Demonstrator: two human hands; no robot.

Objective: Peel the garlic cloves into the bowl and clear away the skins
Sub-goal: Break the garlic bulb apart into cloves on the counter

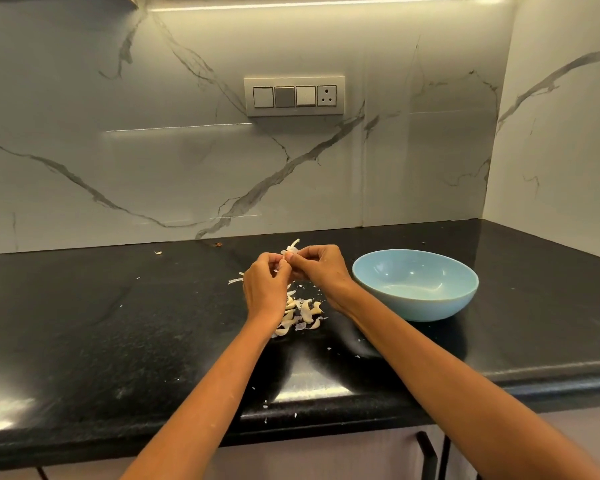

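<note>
Garlic clove (289,252) between both pinching hands

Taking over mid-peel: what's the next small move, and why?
Probably keep pulling the skin off the clove that the left hand and right hand pinch together, then drop it in the blue bowl: papery skin still hangs from it.

A single wide-angle view from the person's head looks forward and down across a black countertop (84,323) toward a marble-patterned back wall (153,150) with a switch panel (294,96). Both forearms reach in from the bottom edge, near the lens; straight lines bow toward the frame's edges.
</note>
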